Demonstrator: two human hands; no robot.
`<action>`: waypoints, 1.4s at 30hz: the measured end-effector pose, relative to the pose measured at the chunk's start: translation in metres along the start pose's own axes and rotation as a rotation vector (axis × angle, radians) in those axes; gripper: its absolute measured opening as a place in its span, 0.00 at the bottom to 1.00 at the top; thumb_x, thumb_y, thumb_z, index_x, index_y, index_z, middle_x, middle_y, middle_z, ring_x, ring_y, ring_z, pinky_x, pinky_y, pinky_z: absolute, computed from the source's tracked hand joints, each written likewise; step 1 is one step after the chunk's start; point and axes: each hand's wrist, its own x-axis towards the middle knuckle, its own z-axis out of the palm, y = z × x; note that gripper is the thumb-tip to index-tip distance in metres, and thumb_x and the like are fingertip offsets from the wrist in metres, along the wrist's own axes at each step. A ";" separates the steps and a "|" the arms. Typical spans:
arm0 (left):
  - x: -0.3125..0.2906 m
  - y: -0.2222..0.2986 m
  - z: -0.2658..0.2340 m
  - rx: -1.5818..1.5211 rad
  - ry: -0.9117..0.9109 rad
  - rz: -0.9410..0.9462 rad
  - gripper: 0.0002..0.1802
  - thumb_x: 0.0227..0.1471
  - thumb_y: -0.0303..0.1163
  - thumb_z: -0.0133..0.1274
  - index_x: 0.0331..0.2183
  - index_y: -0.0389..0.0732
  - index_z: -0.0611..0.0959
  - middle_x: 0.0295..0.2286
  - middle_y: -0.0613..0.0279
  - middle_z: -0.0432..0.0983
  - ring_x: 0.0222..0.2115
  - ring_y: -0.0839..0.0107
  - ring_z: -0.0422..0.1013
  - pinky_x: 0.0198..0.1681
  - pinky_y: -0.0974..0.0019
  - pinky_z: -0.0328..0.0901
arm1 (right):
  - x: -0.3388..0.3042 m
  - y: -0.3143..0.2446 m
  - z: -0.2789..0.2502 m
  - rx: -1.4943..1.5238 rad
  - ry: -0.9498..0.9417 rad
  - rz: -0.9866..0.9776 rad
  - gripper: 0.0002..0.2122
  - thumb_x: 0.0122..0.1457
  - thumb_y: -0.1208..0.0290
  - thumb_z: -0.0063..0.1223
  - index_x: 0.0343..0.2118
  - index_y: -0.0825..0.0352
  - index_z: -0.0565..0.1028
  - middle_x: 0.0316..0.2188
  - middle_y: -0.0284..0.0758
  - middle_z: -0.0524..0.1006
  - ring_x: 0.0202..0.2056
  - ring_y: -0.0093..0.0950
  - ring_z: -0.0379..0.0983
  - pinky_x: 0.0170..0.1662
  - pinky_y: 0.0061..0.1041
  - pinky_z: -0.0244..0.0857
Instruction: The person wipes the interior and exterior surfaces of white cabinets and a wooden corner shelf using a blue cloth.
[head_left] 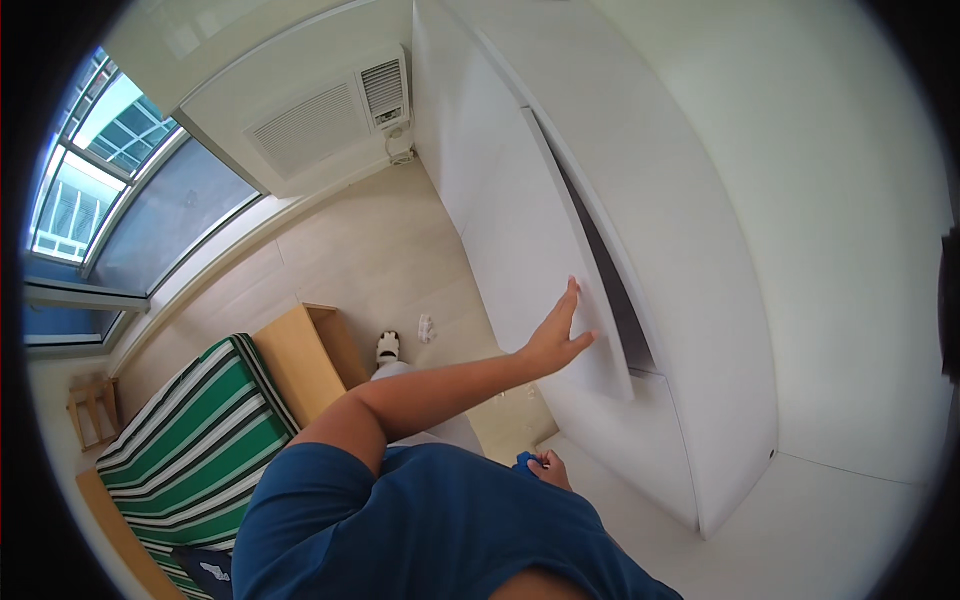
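A white cabinet door (545, 240) stands ajar, with a dark gap along its right edge. In front of its lower part is my left hand (555, 342), thumb and fingers stretched out and nothing held. Whether the fingertips touch the panel I cannot tell. Lower down, close to my body, my right hand (554, 470) is closed round a small blue object (526, 461). Only part of that object shows, so its kind is unclear. The cabinet's top (650, 150) runs along the right of the door.
A bed with a green, white and black striped mattress (190, 430) lies at the left. Beside it is an open-fronted wooden box (315, 355). A wooden stool (93, 410), a window (110, 150), an air conditioner (382, 92) and a small white item on the floor (427, 329) are also around.
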 end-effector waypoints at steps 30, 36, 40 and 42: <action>0.318 0.002 -0.305 -0.099 0.179 -0.576 0.72 0.34 0.36 0.65 0.61 0.44 0.24 0.63 0.49 0.19 0.63 0.43 0.24 0.58 0.29 0.36 | 0.209 -0.413 -0.021 0.070 0.525 -0.251 0.07 0.58 0.70 0.53 0.29 0.68 0.72 0.24 0.25 0.69 0.29 0.16 0.62 0.33 0.17 0.57; 0.257 -0.027 -0.350 -0.024 0.246 -0.383 0.69 0.32 0.34 0.65 0.61 0.38 0.31 0.63 0.47 0.22 0.64 0.44 0.27 0.59 0.33 0.39 | 0.221 -0.532 0.021 0.735 0.115 -0.136 0.07 0.58 0.70 0.55 0.35 0.64 0.70 0.28 0.26 0.71 0.32 0.16 0.67 0.38 0.17 0.62; 0.203 -0.063 -0.417 0.086 0.145 -0.107 0.66 0.35 0.32 0.61 0.61 0.35 0.31 0.63 0.45 0.25 0.64 0.46 0.28 0.62 0.40 0.40 | 0.207 -0.616 0.039 0.944 -0.105 -0.369 0.10 0.55 0.73 0.58 0.38 0.64 0.69 0.33 0.28 0.71 0.35 0.18 0.68 0.41 0.18 0.63; 0.176 -0.054 -0.469 -0.028 0.031 -0.140 0.62 0.38 0.29 0.58 0.61 0.35 0.31 0.63 0.46 0.27 0.64 0.50 0.31 0.63 0.46 0.39 | 0.217 -0.658 0.061 0.841 -0.118 -0.600 0.10 0.55 0.75 0.58 0.39 0.64 0.69 0.35 0.29 0.72 0.36 0.19 0.68 0.42 0.19 0.63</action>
